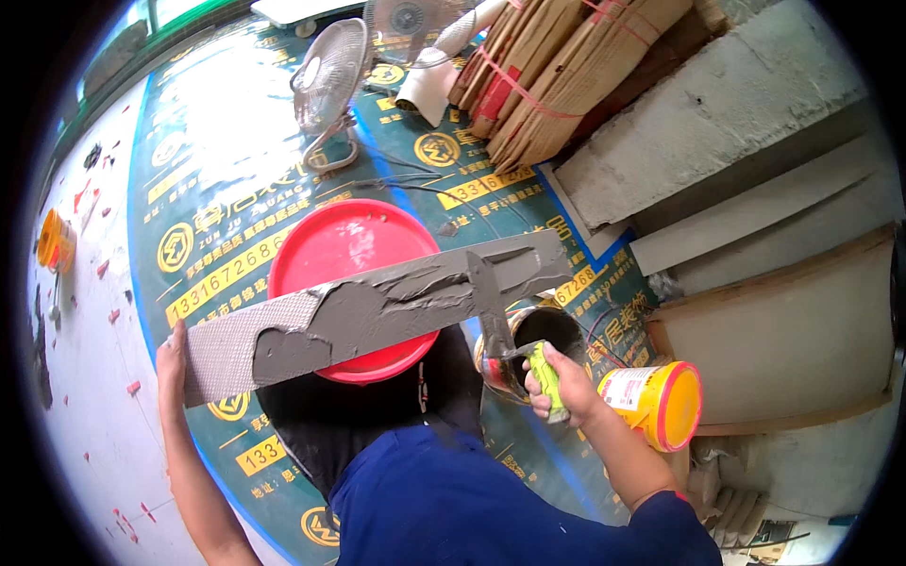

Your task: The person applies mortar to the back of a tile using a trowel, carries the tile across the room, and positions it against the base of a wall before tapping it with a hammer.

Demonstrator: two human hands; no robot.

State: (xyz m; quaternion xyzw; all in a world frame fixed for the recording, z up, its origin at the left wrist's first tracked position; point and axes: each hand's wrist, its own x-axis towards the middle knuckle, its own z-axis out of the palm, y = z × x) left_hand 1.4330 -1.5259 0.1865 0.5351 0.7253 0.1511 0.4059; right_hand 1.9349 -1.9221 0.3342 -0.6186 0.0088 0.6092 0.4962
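Observation:
A long narrow tile strip [222,357] with a textured back lies slantwise across a round red plastic top [354,236]. Grey mortar [368,316] covers most of the strip, thick in the middle and smeared toward the right end. My left hand [173,366] grips the strip's left end at its edge. In my right hand [571,385] is a trowel, its bright green handle [545,382] closed in the fingers. The trowel blade [488,304] lies across the mortar near the right end, coated grey. Just below that end stands an open bucket [552,330], partly hidden by the blade and strip.
A yellow bucket [651,406] with a red rim lies near my right forearm. Ahead are a standing fan [328,80] and strapped cardboard [543,80]. Cables [415,179] cross the green floor sheeting [217,203]. Concrete steps [717,123] rise at right; another yellow bucket [57,242] is far left.

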